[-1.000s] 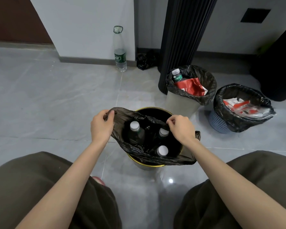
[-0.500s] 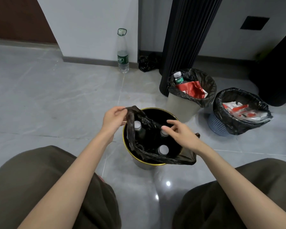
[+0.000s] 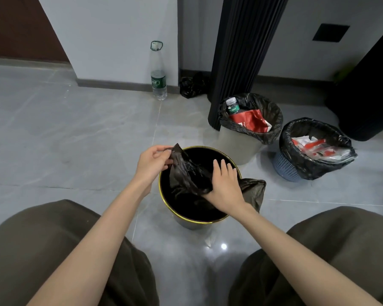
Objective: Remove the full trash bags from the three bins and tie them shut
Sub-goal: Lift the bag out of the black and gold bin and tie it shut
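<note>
Fingertips of the left hand (image 3: 152, 164) pinch a peaked corner of the thin, crinkled dark bag (image 3: 186, 175). The right hand (image 3: 226, 186) lies with straight fingers pressed on its bunched middle. The glossy film sits in the round black bin (image 3: 197, 223) with a gold rim, and one flap drapes over the right edge. Beyond, a smooth grey bin (image 3: 237, 146) and a blue mesh basket (image 3: 283, 166) hold black liners. White print on a red packet (image 3: 252, 122) and the green label of a clear bottle (image 3: 158, 82) are unreadable.
</note>
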Demonstrator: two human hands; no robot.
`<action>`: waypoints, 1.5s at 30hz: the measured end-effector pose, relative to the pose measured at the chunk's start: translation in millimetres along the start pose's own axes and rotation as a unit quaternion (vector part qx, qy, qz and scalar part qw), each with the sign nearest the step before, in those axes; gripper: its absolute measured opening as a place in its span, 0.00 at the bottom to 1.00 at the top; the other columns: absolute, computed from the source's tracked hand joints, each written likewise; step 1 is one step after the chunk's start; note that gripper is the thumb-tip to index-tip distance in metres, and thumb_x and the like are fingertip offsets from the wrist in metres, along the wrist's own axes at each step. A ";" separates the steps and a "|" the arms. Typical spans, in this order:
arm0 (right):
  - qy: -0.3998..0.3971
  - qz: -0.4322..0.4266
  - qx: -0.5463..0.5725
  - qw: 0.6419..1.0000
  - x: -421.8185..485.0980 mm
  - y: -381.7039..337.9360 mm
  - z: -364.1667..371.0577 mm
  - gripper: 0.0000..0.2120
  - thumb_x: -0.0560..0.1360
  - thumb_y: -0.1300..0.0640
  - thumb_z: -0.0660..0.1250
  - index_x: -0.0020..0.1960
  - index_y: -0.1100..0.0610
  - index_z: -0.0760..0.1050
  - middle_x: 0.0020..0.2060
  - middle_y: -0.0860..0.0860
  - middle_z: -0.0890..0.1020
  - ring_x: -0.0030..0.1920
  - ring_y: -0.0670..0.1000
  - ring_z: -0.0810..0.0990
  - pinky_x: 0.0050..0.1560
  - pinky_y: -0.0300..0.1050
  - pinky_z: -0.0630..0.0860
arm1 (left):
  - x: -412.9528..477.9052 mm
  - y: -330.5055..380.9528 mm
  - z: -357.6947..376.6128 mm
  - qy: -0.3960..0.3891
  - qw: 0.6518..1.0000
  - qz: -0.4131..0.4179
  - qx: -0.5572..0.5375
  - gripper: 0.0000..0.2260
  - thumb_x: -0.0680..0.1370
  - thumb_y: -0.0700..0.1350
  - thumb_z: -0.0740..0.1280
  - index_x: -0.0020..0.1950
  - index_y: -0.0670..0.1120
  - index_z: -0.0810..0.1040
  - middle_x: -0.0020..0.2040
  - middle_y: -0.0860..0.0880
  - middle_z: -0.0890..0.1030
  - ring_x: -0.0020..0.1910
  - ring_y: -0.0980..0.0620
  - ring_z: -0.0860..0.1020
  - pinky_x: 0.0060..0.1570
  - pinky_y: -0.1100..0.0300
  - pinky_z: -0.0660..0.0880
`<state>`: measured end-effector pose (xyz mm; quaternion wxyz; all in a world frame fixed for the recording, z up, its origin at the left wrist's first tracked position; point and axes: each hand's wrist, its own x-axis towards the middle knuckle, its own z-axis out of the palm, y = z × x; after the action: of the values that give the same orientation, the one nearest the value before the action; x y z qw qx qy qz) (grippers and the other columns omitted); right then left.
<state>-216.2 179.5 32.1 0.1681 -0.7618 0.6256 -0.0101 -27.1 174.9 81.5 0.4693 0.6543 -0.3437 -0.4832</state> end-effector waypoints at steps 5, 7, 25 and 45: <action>-0.063 0.065 0.064 0.994 26.4 10.4 6.5 0.50 0.67 0.33 0.69 0.76 0.60 0.52 0.70 0.57 0.66 0.68 0.63 0.65 0.65 0.58 0.67 | 7.1 -11.5 -6.9 0.000 1.000 -0.015 0.025 0.07 0.79 0.42 0.62 0.55 0.46 0.78 0.46 0.50 0.81 0.42 0.54 0.80 0.51 0.58 0.76; -0.049 0.060 0.046 0.996 30.3 10.8 11.2 0.40 0.69 0.35 0.69 0.72 0.58 0.64 0.65 0.56 0.69 0.65 0.61 0.67 0.61 0.56 0.71 | 8.2 -15.8 -5.2 -0.014 0.999 -0.022 0.039 0.06 0.79 0.42 0.61 0.52 0.47 0.78 0.44 0.51 0.81 0.41 0.54 0.79 0.49 0.60 0.75; 0.152 -0.042 0.188 0.969 8.3 19.0 2.9 0.04 0.76 0.63 0.59 0.45 0.56 0.65 0.41 0.52 0.77 0.42 0.60 0.74 0.43 0.55 0.73 | -11.7 -56.1 -14.8 -0.025 0.965 -0.109 0.236 0.48 0.72 0.53 0.72 0.77 0.47 0.40 0.75 0.41 0.57 0.73 0.41 0.61 0.70 0.47 0.62; 0.252 -0.036 0.631 0.733 -10.8 -9.4 -108.8 0.13 0.74 0.72 0.61 0.40 0.55 0.69 0.43 0.53 0.78 0.47 0.48 0.77 0.45 0.39 0.79 | -11.7 -107.1 10.3 -0.015 0.978 -0.205 0.034 0.27 0.78 0.34 0.62 0.72 0.54 0.57 0.48 0.37 0.82 0.29 0.47 0.83 0.34 0.53 0.82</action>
<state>-234.2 164.8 139.3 0.4460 -0.4717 0.4673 -0.6002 -40.8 217.2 -17.1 0.3325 0.7192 -0.2259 -0.5667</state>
